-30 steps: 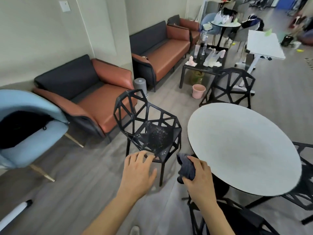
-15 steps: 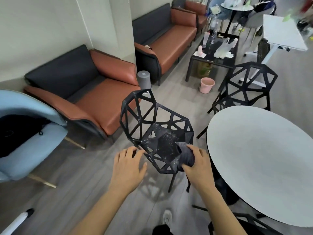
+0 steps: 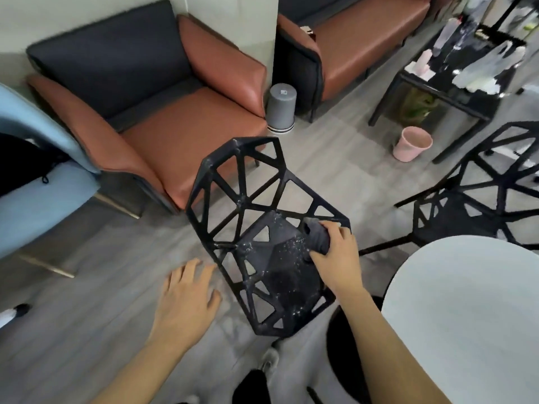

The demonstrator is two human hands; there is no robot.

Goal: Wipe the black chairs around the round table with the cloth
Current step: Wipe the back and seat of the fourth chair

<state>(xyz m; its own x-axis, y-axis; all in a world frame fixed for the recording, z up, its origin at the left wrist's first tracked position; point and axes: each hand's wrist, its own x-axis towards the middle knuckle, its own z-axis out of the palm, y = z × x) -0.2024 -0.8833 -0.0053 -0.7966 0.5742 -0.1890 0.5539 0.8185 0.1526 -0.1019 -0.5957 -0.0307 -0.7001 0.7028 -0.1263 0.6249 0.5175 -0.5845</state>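
Observation:
A black lattice chair (image 3: 233, 199) stands in the middle of the view, its seat speckled with white dust. My right hand (image 3: 335, 255) grips a dark grey cloth (image 3: 316, 236) and holds it on the seat's right side, by the armrest bar. My left hand (image 3: 186, 295) hovers with fingers spread just left of the chair's front edge, apart from it. A second black chair (image 3: 478, 205) stands at the right, behind the round white table (image 3: 466, 310).
A brown and black armchair (image 3: 163, 112) stands behind the chair, a light blue chair (image 3: 32, 199) at the left. A grey cylinder (image 3: 281, 107) and a pink bin (image 3: 411, 142) stand on the floor. A dark low table (image 3: 455, 83) carries bottles and bags.
I have stepped closer and now look down on the chair. My right hand moved the cloth from the seat's front edge onto its right side. My left hand stays beside the chair.

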